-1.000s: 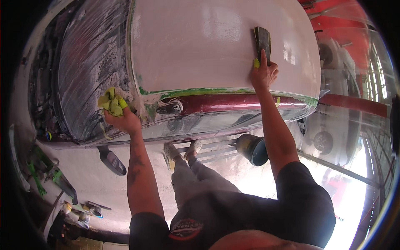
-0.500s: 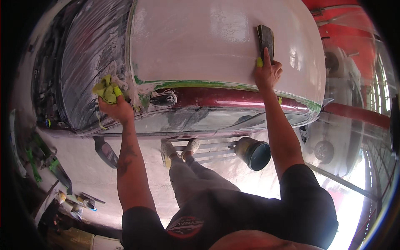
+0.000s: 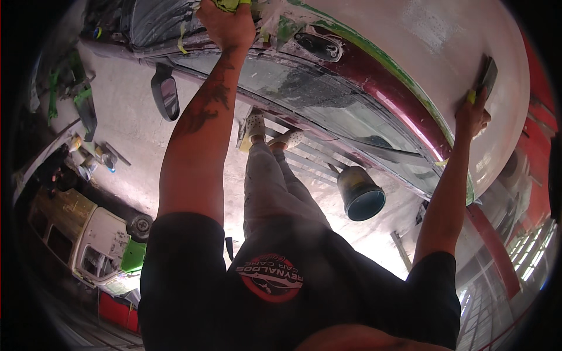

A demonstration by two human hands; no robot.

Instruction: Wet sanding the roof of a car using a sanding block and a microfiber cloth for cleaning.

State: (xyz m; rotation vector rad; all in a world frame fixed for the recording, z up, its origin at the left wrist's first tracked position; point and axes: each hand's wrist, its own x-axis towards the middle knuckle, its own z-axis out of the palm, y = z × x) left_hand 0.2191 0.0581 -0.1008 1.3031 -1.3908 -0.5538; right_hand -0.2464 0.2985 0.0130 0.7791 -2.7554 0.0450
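At the top edge, my left hand (image 3: 229, 26) is closed round a crumpled yellow-green cloth (image 3: 230, 4), beside the wet, streaked windshield (image 3: 161, 20); the cloth is partly cut off by the frame. Farther right, my right hand (image 3: 472, 117) grips a dark, flat sanding block (image 3: 487, 75), its long face against the pinkish-grey car roof (image 3: 404, 32). A yellow-green band shows at that hand's finger. Along the roof's near side runs a green strip (image 3: 374, 47), with the glossy maroon roof rail (image 3: 386, 96) below it.
I stand on a slatted metal platform (image 3: 310, 159) alongside the car. A dark bucket (image 3: 358, 190) sits at its right end. The car's side mirror (image 3: 165, 96) juts out at left. Beyond lie green-edged car parts (image 3: 82, 102), several small cans (image 3: 104, 158) and an old van (image 3: 82, 234).
The view has tilted and turned, so the car appears higher and slanted. Both hands still hold the cloth and the sanding block; how far either slid over the car is hard to tell.
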